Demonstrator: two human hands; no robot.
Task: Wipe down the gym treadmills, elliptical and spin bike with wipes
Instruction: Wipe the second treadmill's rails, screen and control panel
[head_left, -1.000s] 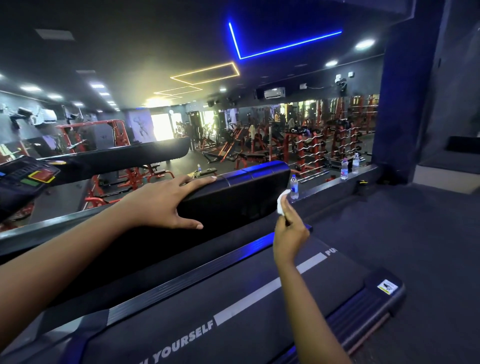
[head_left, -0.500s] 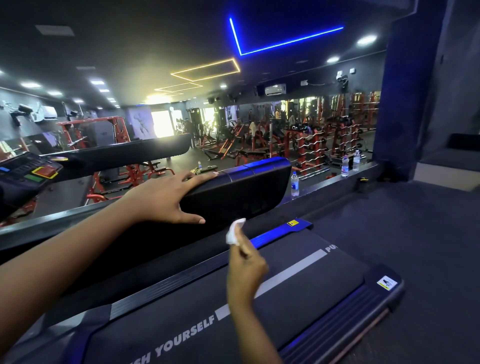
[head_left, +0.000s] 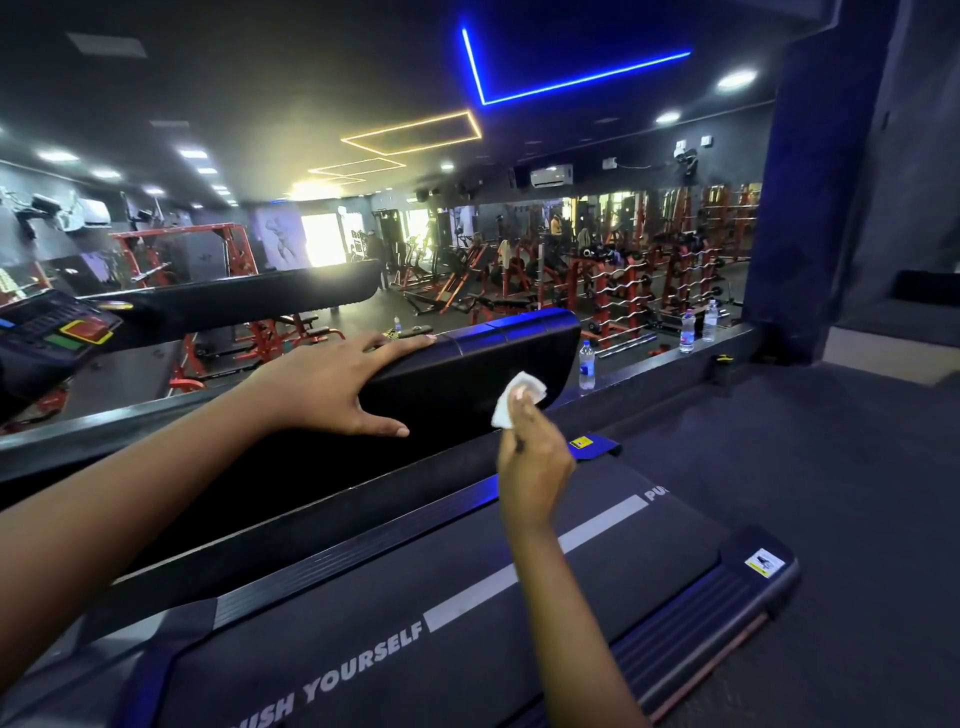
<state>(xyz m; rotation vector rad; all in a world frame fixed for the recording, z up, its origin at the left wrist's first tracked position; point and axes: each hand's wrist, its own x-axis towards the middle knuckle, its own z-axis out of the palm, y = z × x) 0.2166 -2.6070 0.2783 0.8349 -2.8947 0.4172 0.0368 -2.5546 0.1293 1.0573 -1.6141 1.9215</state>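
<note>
Head view: left hand (head_left: 332, 387) lies flat-fingered along the top edge of the handrail (head_left: 467, 376), likely bracing; right hand (head_left: 532, 460) pinches the wipe (head_left: 517, 400) at its far end.

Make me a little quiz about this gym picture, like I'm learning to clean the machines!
1. True or false: the left hand rests with straight fingers on the black side rail.
2. Which holds the wipe? A) left hand B) right hand C) nobody
3. Fill in: the treadmill belt reads "PUSH ____".
Key: 1 true; 2 B; 3 YOURSELF.
</note>
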